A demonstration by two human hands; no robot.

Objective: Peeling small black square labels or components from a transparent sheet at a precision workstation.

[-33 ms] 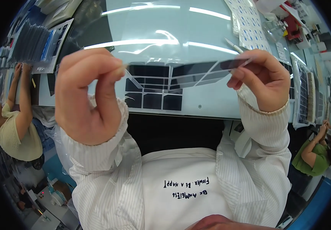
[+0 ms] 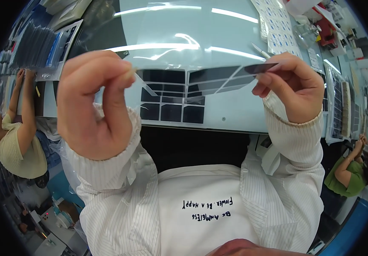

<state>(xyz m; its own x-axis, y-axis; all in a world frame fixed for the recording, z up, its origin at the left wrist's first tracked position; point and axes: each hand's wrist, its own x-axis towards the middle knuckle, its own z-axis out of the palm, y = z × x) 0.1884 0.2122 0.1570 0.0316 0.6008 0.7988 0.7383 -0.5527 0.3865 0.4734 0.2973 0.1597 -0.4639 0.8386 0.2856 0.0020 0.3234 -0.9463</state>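
A thin, bendy film sheet [image 2: 213,76] with dark rectangular panels and pale strips between them is stretched above the table. My left hand [image 2: 91,104] pinches its left end between thumb and fingertips. At the other end, my right hand [image 2: 298,87] grips a dark corner with thumb and fingers. The sheet sags in the middle and rises toward the right. Beneath it, near the table's front edge, lie more dark rectangular panels [image 2: 172,112] with pale gaps; the held sheet partly covers them.
A glossy pale table [image 2: 235,112] reflects ceiling lights. Stacked sheets [image 2: 32,48] stand at left. A blue-marked label sheet [image 2: 278,32], a pen-like tool [image 2: 259,50] and a glass bottle [image 2: 306,32] lie farther right. Co-workers sit on both sides, one in a green top [image 2: 346,177].
My left hand has shifted slightly left and up with its end of the film sheet. The sheet looks a little more taut. My right hand has barely moved.
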